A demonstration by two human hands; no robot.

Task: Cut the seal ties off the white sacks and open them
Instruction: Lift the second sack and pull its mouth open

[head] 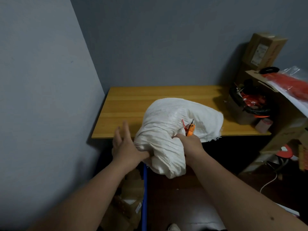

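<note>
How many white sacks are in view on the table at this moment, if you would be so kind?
1. The white sack lies at the table's near edge, overhanging it, between the left hand and right hand. Others may be out of view.

storeroom — bare grey walls; wooden table (126, 104) | stacked cardboard boxes (265, 49)

Bare forearms, no sleeves
</note>
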